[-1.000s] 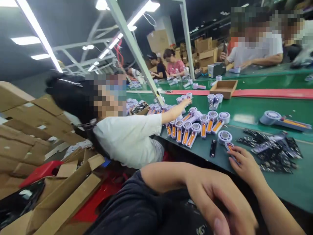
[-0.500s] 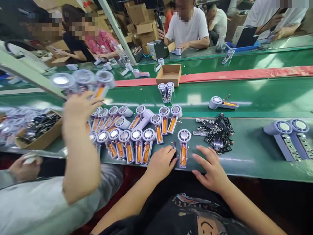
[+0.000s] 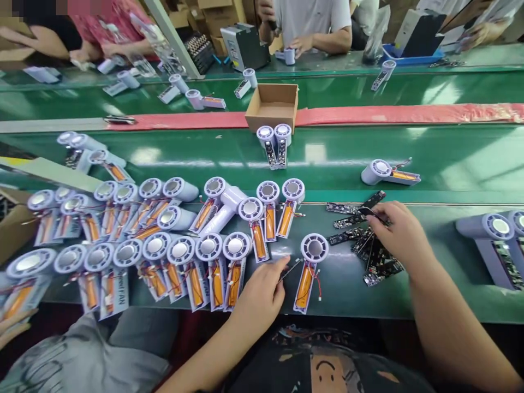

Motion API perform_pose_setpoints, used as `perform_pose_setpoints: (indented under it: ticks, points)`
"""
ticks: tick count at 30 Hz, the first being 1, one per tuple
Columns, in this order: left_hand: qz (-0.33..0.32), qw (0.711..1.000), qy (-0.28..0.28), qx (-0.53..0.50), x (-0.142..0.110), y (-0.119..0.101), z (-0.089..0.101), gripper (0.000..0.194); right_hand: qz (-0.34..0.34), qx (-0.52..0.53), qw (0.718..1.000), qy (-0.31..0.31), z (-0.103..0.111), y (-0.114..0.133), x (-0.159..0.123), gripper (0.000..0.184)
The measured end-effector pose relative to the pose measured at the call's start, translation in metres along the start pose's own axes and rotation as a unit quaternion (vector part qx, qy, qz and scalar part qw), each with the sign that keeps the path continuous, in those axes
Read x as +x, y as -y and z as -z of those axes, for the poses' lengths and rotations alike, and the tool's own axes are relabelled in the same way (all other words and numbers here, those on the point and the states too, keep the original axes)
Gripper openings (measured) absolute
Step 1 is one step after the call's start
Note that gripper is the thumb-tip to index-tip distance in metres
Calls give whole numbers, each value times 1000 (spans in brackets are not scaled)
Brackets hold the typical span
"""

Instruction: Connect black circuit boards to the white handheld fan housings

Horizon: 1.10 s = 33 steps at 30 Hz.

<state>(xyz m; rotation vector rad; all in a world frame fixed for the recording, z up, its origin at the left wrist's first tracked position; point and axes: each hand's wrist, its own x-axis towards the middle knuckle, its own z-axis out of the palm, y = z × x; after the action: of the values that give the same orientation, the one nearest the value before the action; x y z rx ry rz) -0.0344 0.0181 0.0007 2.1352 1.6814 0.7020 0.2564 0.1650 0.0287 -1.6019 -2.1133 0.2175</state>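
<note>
Black circuit board (image 3: 371, 213) seemingly pinched by the right hand (image 3: 400, 236)

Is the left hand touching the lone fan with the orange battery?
Apart. The head view shows green belt between left hand and fan; only a thin dark strip it holds reaches toward the fan.

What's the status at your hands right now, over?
Left hand: thin dark strip pinched, beside fan body with orange battery. Right hand: black circuit board in fingers. Fan row beside left hand.
</note>
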Motion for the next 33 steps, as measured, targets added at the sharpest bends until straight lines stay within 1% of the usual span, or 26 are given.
perform_pose_setpoints:
  ticks: [2, 4, 5, 6, 8, 9, 10, 11, 12, 13, 14, 15, 17, 20, 22, 23, 24, 25, 26, 27, 28, 29, 30, 31, 32, 33]
  points:
    - [-9, 1000, -15, -13, -1, 2, 3, 47, 31, 19, 999, 12, 4, 0, -15, 16]
    - [-19, 999, -36, -12, -2, 5, 3, 40, 54, -16, 997, 49, 6, -3, -21, 21]
    - [-28, 999, -44, -11, -3, 6, 3, 37, 50, -39, 996, 63, 7, -7, -18, 26]
    - [-37, 998, -52, -13, -4, 7, 2, 35, 31, -51, 996, 67, 9, -14, -9, 33]
    - [-47, 996, -64, -26, -5, 9, -2, 32, -63, -106, 992, 5, 17, -34, 20, 32]
    - [-48, 996, -68, -38, -6, 9, -3, 30, -95, -128, 987, -17, 23, -46, 39, 38]
    - [-44, 995, -68, -53, -7, 8, -5, 29, -118, -144, 982, -21, 30, -59, 56, 43]
    - [-37, 995, -67, -70, -8, 7, -6, 29, -128, -153, 980, -12, 36, -69, 72, 44]
    - [-25, 994, -65, -89, -10, 6, -7, 29, -131, -158, 979, 3, 42, -78, 84, 40]
    - [-8, 992, -62, -109, -12, 6, -7, 30, -132, -161, 978, 15, 47, -83, 91, 31]
    - [15, 989, -61, -130, -15, 6, -7, 31, -131, -163, 978, 24, 51, -86, 92, 25]
    - [44, 986, -60, -153, -19, 6, -6, 32, -131, -165, 977, 27, 55, -86, 86, 21]
    - [108, 971, -55, -208, -28, 9, -5, 35, -137, -169, 976, 17, 61, -85, 58, 21]
    - [179, 930, -33, -320, -38, 11, -4, 38, -171, -174, 970, -17, 64, -85, -11, 26]
    - [194, 904, -17, -379, -39, 11, -4, 42, -203, -169, 964, -39, 61, -85, -57, 23]
    - [195, 900, -9, -391, -38, 11, -5, 44, -221, -167, 960, -49, 58, -82, -76, 20]
    - [192, 902, -1, -387, -35, 11, -5, 46, -232, -164, 957, -51, 55, -77, -92, 19]
    - [187, 910, 6, -370, -32, 11, -5, 48, -243, -164, 955, -55, 51, -68, -104, 22]
    - [181, 922, 13, -341, -28, 10, -5, 50, -248, -169, 952, -64, 48, -56, -112, 30]
    - [176, 935, 18, -307, -24, 9, -4, 51, -244, -174, 951, -79, 44, -40, -118, 42]
    - [172, 946, 22, -274, -20, 9, -4, 52, -230, -188, 948, -116, 40, -21, -121, 55]
    - [170, 954, 26, -246, -16, 8, -4, 53, -173, -185, 957, -145, 36, -1, -122, 62]
    - [169, 959, 28, -228, -13, 7, -3, 54, -78, -153, 971, -168, 30, 21, -122, 59]
    - [167, 961, 29, -219, -12, 6, -4, 54, 41, -101, 985, -135, 23, 41, -121, 47]
    - [166, 961, 24, -219, -11, 5, -4, 53, 142, -46, 987, -56, 15, 58, -119, 41]
    - [167, 959, 17, -230, -10, 4, -5, 52, 208, -20, 978, 15, 6, 73, -117, 39]
